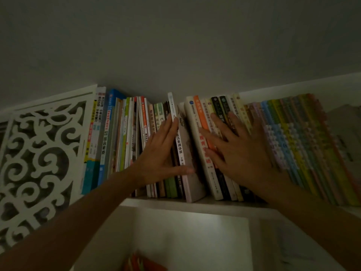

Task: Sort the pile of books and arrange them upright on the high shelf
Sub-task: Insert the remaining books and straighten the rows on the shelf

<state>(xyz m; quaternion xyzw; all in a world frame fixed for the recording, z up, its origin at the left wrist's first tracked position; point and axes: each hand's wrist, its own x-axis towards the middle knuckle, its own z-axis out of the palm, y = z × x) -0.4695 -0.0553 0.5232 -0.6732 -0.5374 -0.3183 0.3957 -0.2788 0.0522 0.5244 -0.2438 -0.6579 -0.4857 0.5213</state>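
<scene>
White spines and covers fill the high shelf (pixel 195 204), where the books stand in one long row, and a thin white book (pixel 171 106) sticks up above its neighbours near the middle; everything else is placed from it. Right against that thin white book, the left hand (pixel 164 153) lies flat on the spines with fingers straight and the thumb spread out across a grey-covered book (pixel 187 153), apparently pressing the loose volumes back so they sit flush. Just to the other side, the right hand (pixel 240 151) is spread open too, palm against an orange-spined book (pixel 203 122) and the dark spines beside it, likely bracing that leaning group so it does not topple. Farther out beyond the right hand stands a pastel set of books (pixel 297 141), tilted. Far off past the left hand, a carved white panel (pixel 39 153) ends the shelf.
</scene>
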